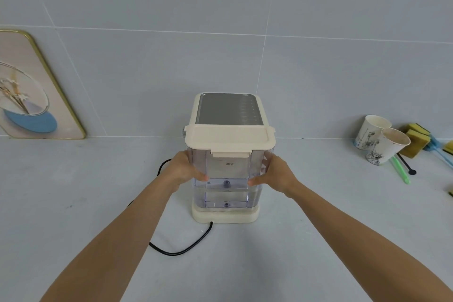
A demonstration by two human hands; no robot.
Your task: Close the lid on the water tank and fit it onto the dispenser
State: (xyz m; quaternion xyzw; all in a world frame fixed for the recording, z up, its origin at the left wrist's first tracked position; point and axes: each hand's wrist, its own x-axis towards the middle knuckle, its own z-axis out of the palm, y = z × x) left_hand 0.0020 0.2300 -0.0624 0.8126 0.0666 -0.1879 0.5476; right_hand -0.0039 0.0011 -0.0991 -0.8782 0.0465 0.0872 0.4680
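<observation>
A clear plastic water tank (228, 174) stands on the cream base of the dispenser (225, 216), with some water in its lower part. Its cream lid (229, 138) lies flat and closed on top, the front latch down. Behind the lid shows the dispenser's grey metal top (226, 109). My left hand (182, 170) grips the tank's left side, thumb on the front face. My right hand (275, 174) grips the right side the same way.
A black power cord (181, 249) curls from the base across the grey counter towards me. Two paper cups (382, 141), yellow sponges (415, 138) and a green stick (400, 170) lie at the right. A gold-framed picture (31, 88) leans on the tiled wall at left.
</observation>
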